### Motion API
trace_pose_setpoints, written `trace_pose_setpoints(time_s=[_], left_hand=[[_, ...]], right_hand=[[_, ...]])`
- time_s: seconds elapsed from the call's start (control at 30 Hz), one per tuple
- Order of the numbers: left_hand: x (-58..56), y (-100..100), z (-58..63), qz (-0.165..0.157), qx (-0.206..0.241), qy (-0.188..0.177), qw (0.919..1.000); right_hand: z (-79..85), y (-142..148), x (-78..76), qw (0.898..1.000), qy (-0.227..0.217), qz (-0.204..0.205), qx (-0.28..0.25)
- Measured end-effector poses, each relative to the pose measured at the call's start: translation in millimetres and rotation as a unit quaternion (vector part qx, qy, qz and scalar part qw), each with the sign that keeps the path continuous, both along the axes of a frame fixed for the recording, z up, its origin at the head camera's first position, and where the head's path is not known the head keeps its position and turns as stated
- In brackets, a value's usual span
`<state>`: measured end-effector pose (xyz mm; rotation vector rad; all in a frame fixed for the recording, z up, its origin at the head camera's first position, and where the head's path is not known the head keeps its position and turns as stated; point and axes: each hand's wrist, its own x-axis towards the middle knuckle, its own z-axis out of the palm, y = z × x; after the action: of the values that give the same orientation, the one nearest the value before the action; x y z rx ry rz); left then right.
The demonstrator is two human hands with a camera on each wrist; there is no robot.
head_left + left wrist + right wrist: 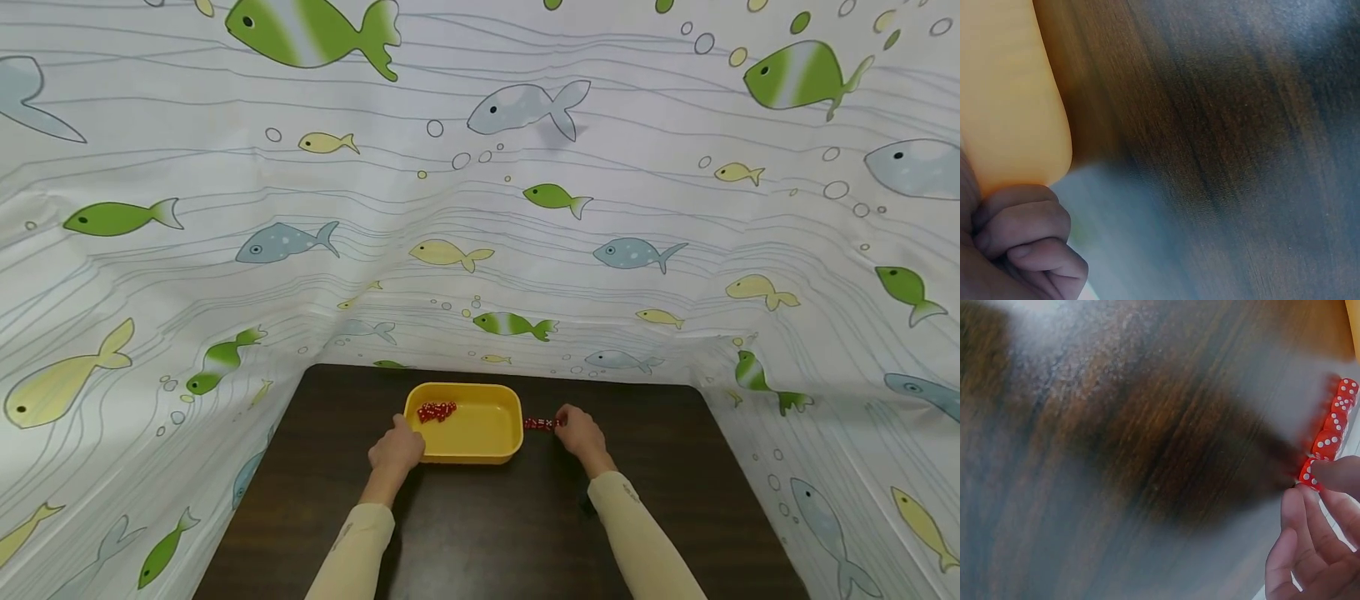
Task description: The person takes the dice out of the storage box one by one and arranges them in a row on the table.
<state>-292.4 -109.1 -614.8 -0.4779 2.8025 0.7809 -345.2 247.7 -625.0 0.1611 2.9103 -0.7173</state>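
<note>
A shallow yellow tray (467, 459) sits on the dark table, with a cluster of red dice (436, 411) in its far left part. My left hand (396, 452) grips the tray's left side near the front corner; in the left wrist view its fingers (1029, 222) are curled against the yellow wall. To the right of the tray runs a short row of red dice with white pips (1336, 420). At the row's right end my right hand (582, 435) pinches one red die (1307, 475) between thumb and fingers, right beside its neighbour.
The dark wood-grain table (480, 525) reaches back to a white fish-print curtain (420, 200), which rises behind it and along both sides. A small dark object (586, 502) lies partly under the right wrist.
</note>
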Motion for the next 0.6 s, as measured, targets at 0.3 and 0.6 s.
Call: trace_pose_setpoints(time_s=[0.3, 0.6], left_hand=[[1.3, 0, 1.9, -0.002, 0.000, 0.002, 1.0000], [0.3, 1, 0.9, 0.002, 0.000, -0.002, 1.0000]], right_hand=[[-3.9, 0, -0.8, 1.000, 0.006, 0.015, -0.010], [7.1, 0, -1.3, 1.000, 0.018, 0.013, -0.002]])
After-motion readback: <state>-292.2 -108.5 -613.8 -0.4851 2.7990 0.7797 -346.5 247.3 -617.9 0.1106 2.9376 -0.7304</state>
